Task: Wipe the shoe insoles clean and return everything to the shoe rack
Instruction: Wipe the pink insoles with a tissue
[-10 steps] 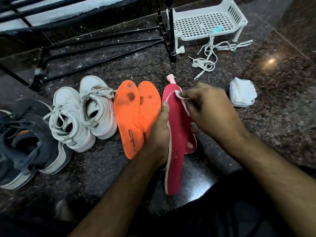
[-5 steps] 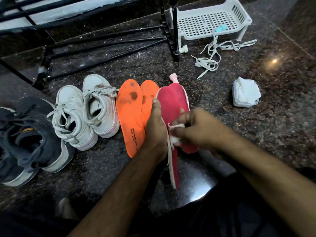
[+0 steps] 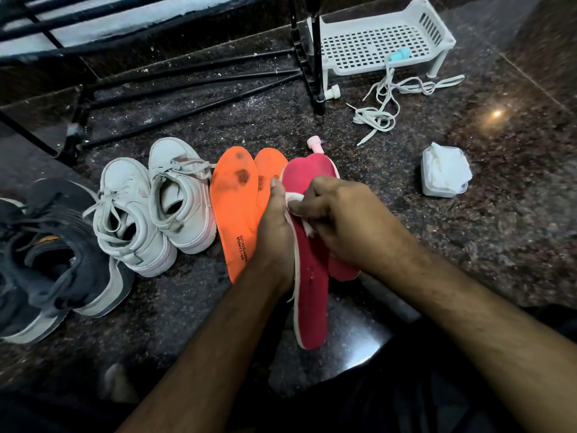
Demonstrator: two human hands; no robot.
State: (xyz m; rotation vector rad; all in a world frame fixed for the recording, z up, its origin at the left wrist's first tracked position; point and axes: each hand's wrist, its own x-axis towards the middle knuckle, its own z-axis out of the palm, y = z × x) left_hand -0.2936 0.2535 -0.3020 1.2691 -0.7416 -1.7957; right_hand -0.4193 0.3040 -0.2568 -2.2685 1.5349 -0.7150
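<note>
The left hand grips a pink insole along its white-rimmed left edge, fingers curled round it, holding it raised on its side above the dark speckled floor. The right hand pinches a small white wipe against the pink face of that insole, just beside the left thumb, so the two hands are touching over it. A second pink insole lies flat on the floor behind and partly under the held one

Two orange insoles lie side by side just left of the pink pair, toes pointing away, both marked with dark smudges near the toe. Left of them stands a pair of white sneakers, and further left a pair of grey sneakers, partly cut by the frame edge

The black metal shoe rack stands at the back with its lower bars bare. To its right sits a white slotted plastic tray holding a small teal object, with loose white laces trailing from it onto the floor. A tub of white wipes rests on the floor well to the right of the hands, and a small pink cap-like piece lies just beyond the pink insoles
</note>
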